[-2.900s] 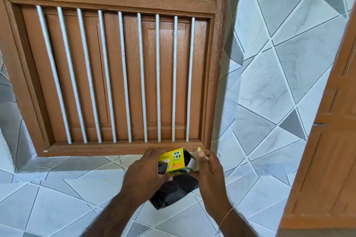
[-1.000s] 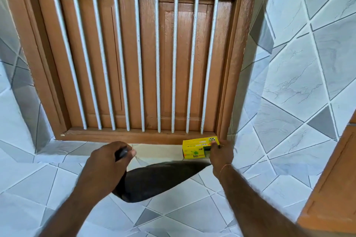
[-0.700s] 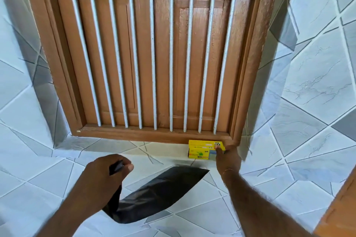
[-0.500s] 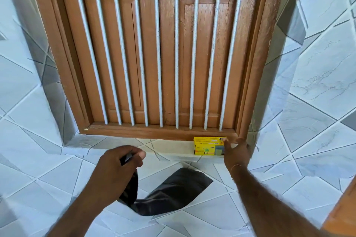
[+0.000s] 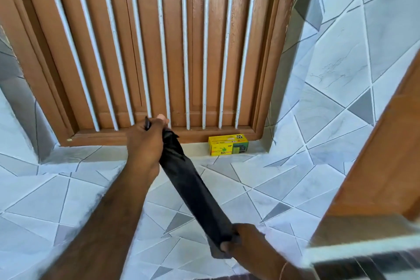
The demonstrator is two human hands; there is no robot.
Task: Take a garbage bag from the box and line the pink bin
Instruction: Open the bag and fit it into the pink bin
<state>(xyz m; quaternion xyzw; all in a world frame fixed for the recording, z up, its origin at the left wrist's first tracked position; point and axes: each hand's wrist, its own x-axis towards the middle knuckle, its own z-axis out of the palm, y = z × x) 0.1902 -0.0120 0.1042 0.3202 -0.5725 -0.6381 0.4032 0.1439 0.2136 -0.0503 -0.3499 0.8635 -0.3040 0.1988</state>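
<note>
Both hands are on the garbage bag (image 5: 191,188) right now, which is out of the box and pulled into a long black folded strip running diagonally in mid-air. The left hand (image 5: 145,143) has the upper end, grip curled tight round the bunched plastic, with a little black corner poking out above the knuckles and the thumb tip showing on top. The right hand (image 5: 245,237) has the lower end, grip pinching the bag's edge with the thumb on the near face; the rest of those fingers sit behind the plastic so I can't see how they lie. The strip looks fairly taut between the two hands.

The box (image 5: 228,144) is the handy landmark here: small, yellow, with green print, sitting on the pale tiled ledge (image 5: 91,154) and not touched by either hand. The bag's upper end and the left hand are off to the left of the box, a bit apart from it. The bag's lower end and the right hand are well below the box, closer to the camera. Directly behind and above the box is a brown wooden window frame (image 5: 159,136) with white vertical bars (image 5: 185,52) in front of shut wooden shutters. Right of the box the grey and white tiled wall (image 5: 336,63) turns the corner, and further right there's the edge of a brown wooden door (image 5: 386,154). The pink bin isn't in shot.
</note>
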